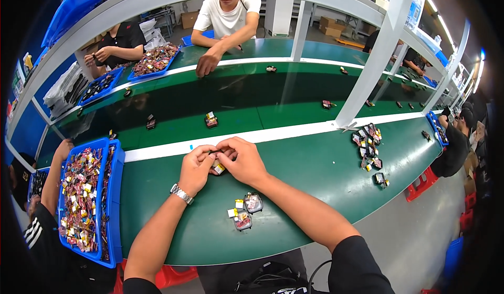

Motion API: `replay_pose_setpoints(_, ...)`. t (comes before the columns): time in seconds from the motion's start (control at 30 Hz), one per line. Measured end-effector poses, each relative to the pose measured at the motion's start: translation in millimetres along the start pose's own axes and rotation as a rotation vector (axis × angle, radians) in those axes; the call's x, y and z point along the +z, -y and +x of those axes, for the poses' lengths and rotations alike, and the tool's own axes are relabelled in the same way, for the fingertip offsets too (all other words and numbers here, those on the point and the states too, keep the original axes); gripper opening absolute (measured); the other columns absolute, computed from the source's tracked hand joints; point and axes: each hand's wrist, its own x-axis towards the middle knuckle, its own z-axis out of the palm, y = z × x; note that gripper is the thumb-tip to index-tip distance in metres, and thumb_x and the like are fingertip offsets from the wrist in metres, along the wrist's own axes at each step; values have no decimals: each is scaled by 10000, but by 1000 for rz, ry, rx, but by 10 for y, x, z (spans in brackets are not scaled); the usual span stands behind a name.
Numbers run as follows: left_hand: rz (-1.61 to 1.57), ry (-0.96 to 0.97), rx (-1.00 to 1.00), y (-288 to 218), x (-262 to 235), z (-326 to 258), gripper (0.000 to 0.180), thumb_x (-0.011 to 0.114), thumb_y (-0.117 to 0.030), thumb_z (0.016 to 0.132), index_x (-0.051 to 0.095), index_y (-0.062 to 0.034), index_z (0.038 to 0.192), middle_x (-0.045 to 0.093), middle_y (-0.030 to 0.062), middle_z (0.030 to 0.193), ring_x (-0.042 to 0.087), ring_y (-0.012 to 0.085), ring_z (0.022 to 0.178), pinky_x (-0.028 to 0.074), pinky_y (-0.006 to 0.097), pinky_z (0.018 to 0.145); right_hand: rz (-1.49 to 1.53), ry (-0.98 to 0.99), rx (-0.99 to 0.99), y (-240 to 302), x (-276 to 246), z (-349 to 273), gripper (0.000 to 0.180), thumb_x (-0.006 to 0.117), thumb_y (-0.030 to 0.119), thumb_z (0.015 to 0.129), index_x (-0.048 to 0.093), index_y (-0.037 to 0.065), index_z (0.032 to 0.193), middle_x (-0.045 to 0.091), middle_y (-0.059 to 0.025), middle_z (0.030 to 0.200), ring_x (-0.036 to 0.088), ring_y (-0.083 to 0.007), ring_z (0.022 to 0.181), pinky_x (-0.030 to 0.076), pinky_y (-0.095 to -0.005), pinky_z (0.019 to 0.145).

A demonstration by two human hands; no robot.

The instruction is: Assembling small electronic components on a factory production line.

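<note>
Both my hands meet over the green worktable (315, 178) near the white stripe. My left hand (195, 169), with a metal wristwatch, and my right hand (242, 161) together grip one small electronic part (218, 167) with a yellow tag and thin wires. Two more such small parts (244, 211) in clear wrap with yellow labels lie on the table just in front of my forearms. A pile of several similar finished parts (369, 146) sits to my right.
A blue tray (113, 199) full of small parts stands at my left, with a neighbour's arm (55, 173) reaching over it. A dark green conveyor belt (236, 97) carries scattered parts. People work across the belt and to the right. A white post (370, 68) rises at the right.
</note>
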Motion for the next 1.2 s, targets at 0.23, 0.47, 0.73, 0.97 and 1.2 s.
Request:
replay_pose_setpoints(0.23, -138, -64, 64, -45, 14, 10, 361, 522, -70, 965, 462, -8, 1316, 596, 174, 1223, 635, 216, 1046, 581, 345, 828, 227, -232, 132, -524, -247, 478, 131, 700, 70, 830, 679, -23, 920, 707, -108, 792, 682, -153, 735, 548, -280, 667)
replay_pose_setpoints(0.47, -98, -39, 67, 65, 9, 42, 223, 518, -56, 961, 553, 28, 1165, 644, 157, 1118, 655, 187, 959, 570, 297, 795, -318, -394, 285, -987, -532, 939, 198, 727, 92, 791, 687, -4, 959, 697, -103, 854, 662, -204, 750, 529, -314, 701)
replay_pose_setpoints(0.73, -63, -22, 102, 82, -35, 52, 172, 517, -49, 956, 574, 33, 1097, 665, 143, 1055, 667, 169, 889, 565, 283, 756, -804, -197, 62, -491, 272, 888, 442, 789, 242, 746, 541, 18, 1035, 609, -163, 965, 583, -347, 897, 486, -443, 783)
replay_pose_setpoints(0.97, -218, -169, -9, -40, -65, 45, 179, 471, -121, 992, 546, 8, 1091, 655, 155, 1016, 668, 189, 839, 574, 288, 672, -310, -84, -24, -452, 89, 701, 475, 774, 132, 741, 517, 28, 1126, 656, -128, 971, 632, -282, 920, 501, -389, 813)
replay_pose_setpoints(1.2, -261, 387, -250, -200, -298, -10, 402, 424, -294, 1035, 523, 16, 1271, 654, 135, 1028, 678, 212, 874, 565, 311, 764, -203, 263, -188, 158, -287, -73, 589, 780, 59, 755, 510, 63, 1278, 628, -92, 1157, 606, -236, 1010, 491, -338, 858)
